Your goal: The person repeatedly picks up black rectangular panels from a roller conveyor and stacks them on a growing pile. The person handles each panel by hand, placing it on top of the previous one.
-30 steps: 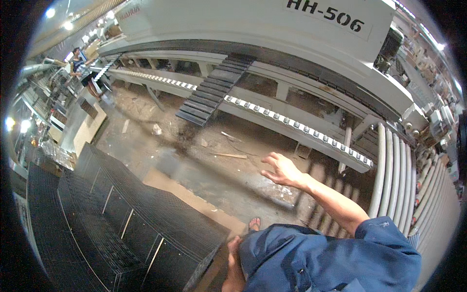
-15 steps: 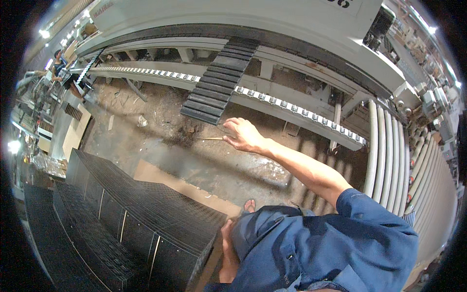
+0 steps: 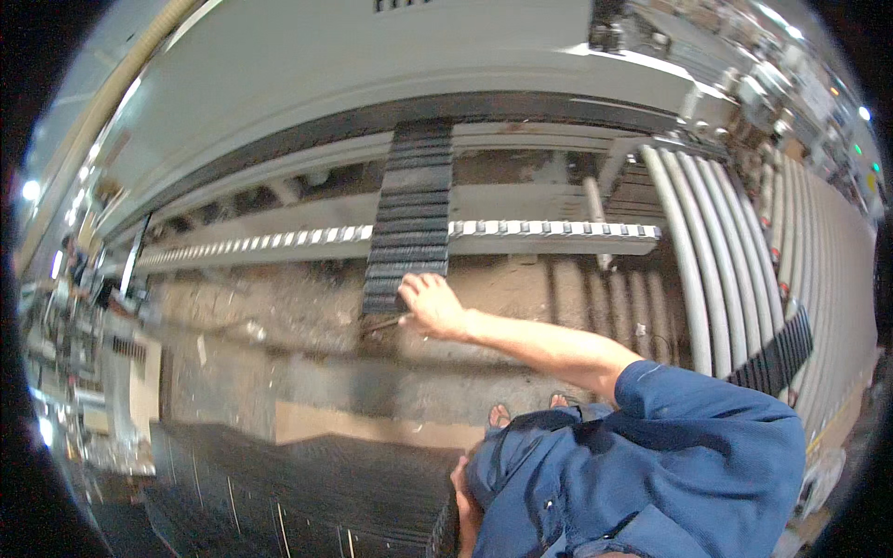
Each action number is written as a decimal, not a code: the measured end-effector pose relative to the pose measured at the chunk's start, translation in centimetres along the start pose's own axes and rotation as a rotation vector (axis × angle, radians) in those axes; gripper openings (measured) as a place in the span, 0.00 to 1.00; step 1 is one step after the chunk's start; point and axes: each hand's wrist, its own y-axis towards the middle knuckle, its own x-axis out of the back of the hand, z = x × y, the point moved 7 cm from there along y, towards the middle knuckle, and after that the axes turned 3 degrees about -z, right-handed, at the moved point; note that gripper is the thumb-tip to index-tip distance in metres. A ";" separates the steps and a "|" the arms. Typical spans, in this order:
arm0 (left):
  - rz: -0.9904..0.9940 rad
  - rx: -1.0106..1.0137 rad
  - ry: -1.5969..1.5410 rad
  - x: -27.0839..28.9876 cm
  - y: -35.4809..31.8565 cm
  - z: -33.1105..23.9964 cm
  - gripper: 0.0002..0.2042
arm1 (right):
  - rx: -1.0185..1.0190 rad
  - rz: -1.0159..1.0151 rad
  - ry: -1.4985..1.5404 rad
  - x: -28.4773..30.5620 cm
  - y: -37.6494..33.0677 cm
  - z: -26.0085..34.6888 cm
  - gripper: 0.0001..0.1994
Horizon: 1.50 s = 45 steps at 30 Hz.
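A long black ribbed panel point(image 3: 409, 214) lies across the white toothed rail, its near end sticking out over the floor. My right hand point(image 3: 433, 305) is at that near end, fingers curled over its right corner. A thin tan stick point(image 3: 381, 325) pokes out from under this hand, its other end hidden in the grip. Low in the view, my left hand point(image 3: 465, 502) hangs beside my thigh at the right end of a black stack of ribbed panels point(image 3: 316, 474). Its fingers are mostly hidden, and a dark curved edge lies against it.
The pale machine body point(image 3: 372, 65) spans the back, with the white toothed rail point(image 3: 549, 229) in front. Grey rollers point(image 3: 684, 260) stand to the right, with another black ribbed piece point(image 3: 777, 353) across them. A cardboard strip point(image 3: 344, 423) lies on the floor by the stack.
The view has swung, so the machine sits straighter and the black piece on the rollers shows. My right hand has come from just off the panel's end onto its corner.
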 end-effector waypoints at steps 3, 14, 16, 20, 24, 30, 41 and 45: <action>0.030 0.016 0.059 -0.9 0.2 -1.9 0.17 | -0.020 -0.063 -0.106 1.1 -1.9 -1.9 0.31; 0.325 -0.143 0.098 -4.5 3.1 -5.8 0.14 | -0.097 -0.042 -0.200 7.3 -9.0 -6.2 0.30; 0.576 0.063 -0.166 -7.1 4.0 -5.8 0.12 | -0.154 -0.035 -0.185 8.2 -10.7 -7.7 0.33; 0.511 -0.181 0.193 -9.2 4.4 -8.3 0.16 | -0.231 -0.021 -0.154 9.7 -13.3 -10.1 0.36; 0.480 -0.290 0.327 -11.1 3.6 -10.3 0.17 | -0.207 -0.058 -0.206 12.1 -15.3 -11.3 0.29; 0.535 -0.456 0.615 -13.1 0.8 -11.6 0.17 | -0.247 -0.032 -0.169 15.2 -19.1 -14.6 0.30; 0.295 -0.137 0.408 -14.3 -6.0 -5.4 0.18 | -0.282 0.010 -0.199 20.7 -26.5 -20.1 0.34; 0.266 -0.114 0.495 -16.0 -5.8 -4.5 0.18 | -0.278 -0.042 -0.233 23.3 -28.9 -21.5 0.32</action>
